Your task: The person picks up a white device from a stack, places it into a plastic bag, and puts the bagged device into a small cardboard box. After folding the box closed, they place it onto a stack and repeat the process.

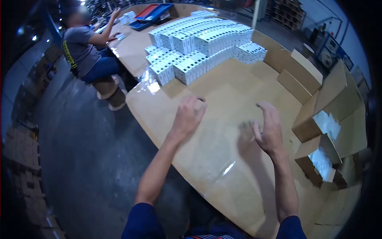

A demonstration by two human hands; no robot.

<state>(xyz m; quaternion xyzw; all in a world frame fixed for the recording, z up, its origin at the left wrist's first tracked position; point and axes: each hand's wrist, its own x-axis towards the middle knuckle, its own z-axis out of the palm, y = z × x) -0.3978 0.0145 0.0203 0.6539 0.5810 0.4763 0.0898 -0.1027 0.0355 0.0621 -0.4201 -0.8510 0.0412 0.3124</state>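
Observation:
My left hand (188,116) is over the cardboard-covered table (211,147), its fingers curled inward. A small dark spot shows at its fingertips, and I cannot make out what it is. To the right, my right hand (269,129) hovers above the same surface with thumb and fingers apart, holding nothing; its shadow falls on the table beside it. Beyond both hands rises a stepped stack of small white boxes (199,55) with dark square marks. The left hand is the nearer one to the stack, and a gap separates them.
Open cartons (308,159) with clear plastic bags (321,162) line the right side. Cardboard walls (274,53) edge the table's far right. A seated person (85,49) works at the far left, near red and blue trays (153,16). Dark floor (91,159) lies left of the table.

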